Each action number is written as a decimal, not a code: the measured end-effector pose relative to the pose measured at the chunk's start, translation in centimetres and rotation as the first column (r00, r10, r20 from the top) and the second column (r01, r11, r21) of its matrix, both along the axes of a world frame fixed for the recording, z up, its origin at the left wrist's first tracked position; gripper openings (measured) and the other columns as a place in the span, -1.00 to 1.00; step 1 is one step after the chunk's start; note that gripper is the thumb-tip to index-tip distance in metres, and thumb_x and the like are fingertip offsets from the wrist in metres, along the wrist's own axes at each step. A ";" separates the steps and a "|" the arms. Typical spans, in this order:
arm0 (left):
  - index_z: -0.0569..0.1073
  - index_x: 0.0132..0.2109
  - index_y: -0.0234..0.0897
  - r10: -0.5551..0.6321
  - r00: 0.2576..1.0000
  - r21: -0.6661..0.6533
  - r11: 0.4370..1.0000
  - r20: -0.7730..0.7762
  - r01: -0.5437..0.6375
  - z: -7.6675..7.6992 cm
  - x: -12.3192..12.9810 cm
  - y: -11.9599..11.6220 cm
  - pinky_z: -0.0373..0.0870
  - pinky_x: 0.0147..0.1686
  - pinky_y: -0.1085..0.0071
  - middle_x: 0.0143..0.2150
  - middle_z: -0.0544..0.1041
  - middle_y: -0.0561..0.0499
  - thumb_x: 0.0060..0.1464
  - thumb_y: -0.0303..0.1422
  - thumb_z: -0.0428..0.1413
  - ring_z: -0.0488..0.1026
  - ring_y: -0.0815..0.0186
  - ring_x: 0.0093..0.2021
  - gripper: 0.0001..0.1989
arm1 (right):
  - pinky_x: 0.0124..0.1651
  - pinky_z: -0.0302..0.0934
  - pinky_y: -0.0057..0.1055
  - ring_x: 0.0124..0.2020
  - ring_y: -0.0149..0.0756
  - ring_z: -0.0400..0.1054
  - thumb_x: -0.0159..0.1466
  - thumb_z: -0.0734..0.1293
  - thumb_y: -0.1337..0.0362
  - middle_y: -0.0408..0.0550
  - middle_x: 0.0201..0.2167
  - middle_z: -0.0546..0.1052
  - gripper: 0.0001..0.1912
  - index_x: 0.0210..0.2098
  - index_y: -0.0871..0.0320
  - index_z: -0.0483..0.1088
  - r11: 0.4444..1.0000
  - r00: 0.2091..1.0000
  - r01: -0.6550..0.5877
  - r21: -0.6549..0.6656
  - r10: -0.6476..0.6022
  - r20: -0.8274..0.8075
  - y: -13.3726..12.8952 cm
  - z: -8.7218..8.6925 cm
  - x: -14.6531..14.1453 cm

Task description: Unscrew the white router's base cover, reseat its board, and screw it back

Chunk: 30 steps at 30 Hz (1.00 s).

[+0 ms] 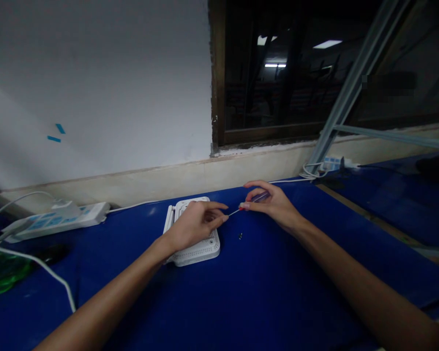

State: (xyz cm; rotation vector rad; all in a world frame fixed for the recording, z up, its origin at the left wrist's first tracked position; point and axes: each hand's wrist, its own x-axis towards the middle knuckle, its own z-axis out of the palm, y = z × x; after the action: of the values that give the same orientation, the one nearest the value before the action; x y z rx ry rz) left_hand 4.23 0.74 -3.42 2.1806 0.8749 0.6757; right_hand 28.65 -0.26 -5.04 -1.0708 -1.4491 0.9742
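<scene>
Screwdriver point(260, 196) sits in the right hand point(278, 204), whose fingers grasp its handle, the thin shaft point(234, 212) pointing toward the left hand point(193, 222). The left thumb and fingers bend close at the tip; whether they pinch it or something tiny, I cannot tell. Beneath that hand the white router point(197, 254) lies on the blue table point(263, 297), near small bits point(240, 236).

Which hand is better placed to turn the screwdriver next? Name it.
Probably the right hand: it holds the screwdriver by the handle, while the left hand is at the tip, over the router.
</scene>
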 end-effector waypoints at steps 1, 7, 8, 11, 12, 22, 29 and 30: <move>0.57 -0.04 -0.30 -0.005 1.000 -0.037 0.999 0.013 0.005 0.4 -0.6 -0.2 0.47 -0.26 0.42 -0.27 0.64 -0.03 0.22 -0.30 0.14 0.57 0.29 -0.29 -0.77 | -0.27 0.38 -0.32 -0.39 -0.28 0.51 -0.07 0.60 0.15 -0.14 -0.39 0.56 -0.41 -0.07 0.10 0.44 1.000 1.000 -0.015 0.015 0.015 -0.016 0.0 0.3 -1.0; 0.62 -0.23 -0.31 0.133 0.980 -0.137 0.984 0.145 -0.113 2.0 -4.6 -0.3 0.41 -0.34 0.44 -0.35 0.63 -0.05 0.20 -0.19 0.17 0.53 0.29 -0.34 -0.73 | -0.26 0.41 -0.28 -0.38 -0.25 0.54 0.11 0.52 0.12 -0.09 -0.36 0.57 -0.55 -0.07 0.09 0.40 0.986 0.984 -0.164 0.012 0.164 -0.065 0.2 1.6 -5.4; 0.62 -0.23 -0.31 0.167 0.969 -0.156 0.978 0.185 -0.139 2.1 -5.2 -0.2 0.43 -0.32 0.44 -0.33 0.64 -0.06 0.18 -0.18 0.19 0.54 0.29 -0.33 -0.74 | -0.32 0.40 -0.30 -0.42 -0.27 0.53 0.18 0.47 0.08 -0.08 -0.36 0.57 -0.60 -0.06 0.09 0.39 0.976 0.975 -0.217 -0.011 0.216 -0.057 0.1 1.5 -5.8; 0.61 -0.24 -0.31 0.260 0.907 -0.222 0.956 0.332 -0.193 2.3 -6.4 0.0 0.47 -0.27 0.40 -0.34 0.64 -0.07 0.10 -0.17 0.25 0.56 0.28 -0.32 -0.74 | -0.53 0.23 -0.43 -0.60 -0.44 0.37 0.33 0.31 0.02 -0.13 -0.43 0.50 -0.68 -0.08 0.11 0.38 0.953 0.953 -0.301 -0.028 0.302 0.036 -0.5 0.7 -7.0; 0.61 -0.26 -0.31 0.290 0.879 -0.246 0.947 0.378 -0.207 2.3 -6.5 -0.1 0.48 -0.26 0.39 -0.35 0.64 -0.07 0.08 -0.17 0.27 0.56 0.28 -0.33 -0.74 | -0.56 0.16 -0.46 -0.63 -0.48 0.29 0.35 0.28 0.02 -0.17 -0.48 0.46 -0.70 -0.11 0.12 0.39 0.957 0.953 -0.289 -0.008 0.289 0.091 -0.8 0.3 -7.4; 0.58 -0.22 -0.30 0.255 0.826 -0.242 0.959 0.503 -0.149 0.6 -4.3 -1.2 0.49 -0.18 0.31 -0.26 0.61 -0.08 0.15 -0.18 0.21 0.54 0.24 -0.24 -0.75 | -0.52 0.00 -0.47 -0.58 -0.46 0.16 0.43 0.19 0.05 -0.27 -0.59 0.31 -0.71 -0.21 0.11 0.40 0.978 0.933 -0.162 0.130 0.109 0.342 -2.8 -0.5 -8.8; 0.43 -0.10 -0.27 0.192 0.899 0.014 0.977 0.393 -0.214 1.2 -6.4 0.2 0.45 -0.13 0.28 -0.21 0.52 -0.05 0.35 -0.24 -0.01 0.49 0.27 -0.20 -0.79 | -0.23 0.34 -0.33 -0.30 -0.24 0.47 0.34 0.30 0.06 -0.07 -0.31 0.59 -0.71 -0.13 0.10 0.52 0.991 0.931 -0.015 0.130 -0.034 0.364 -0.8 -1.5 -6.3; 0.46 -0.10 -0.27 0.157 0.955 0.136 0.971 0.251 -0.196 1.4 -6.7 0.3 0.43 -0.13 0.28 -0.23 0.50 -0.04 0.35 -0.27 -0.02 0.47 0.27 -0.21 -0.79 | -0.10 0.35 -0.28 -0.18 -0.20 0.49 0.32 0.32 0.07 -0.05 -0.22 0.61 -0.72 -0.11 0.09 0.53 0.990 0.943 -0.023 0.138 -0.025 0.331 -0.7 -1.4 -6.0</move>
State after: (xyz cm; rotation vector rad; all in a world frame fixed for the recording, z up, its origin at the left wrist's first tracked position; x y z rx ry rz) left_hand -2.50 1.00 -2.04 2.1165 0.9215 1.1068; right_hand 22.64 -0.94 -6.47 -1.1704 -1.7625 0.6996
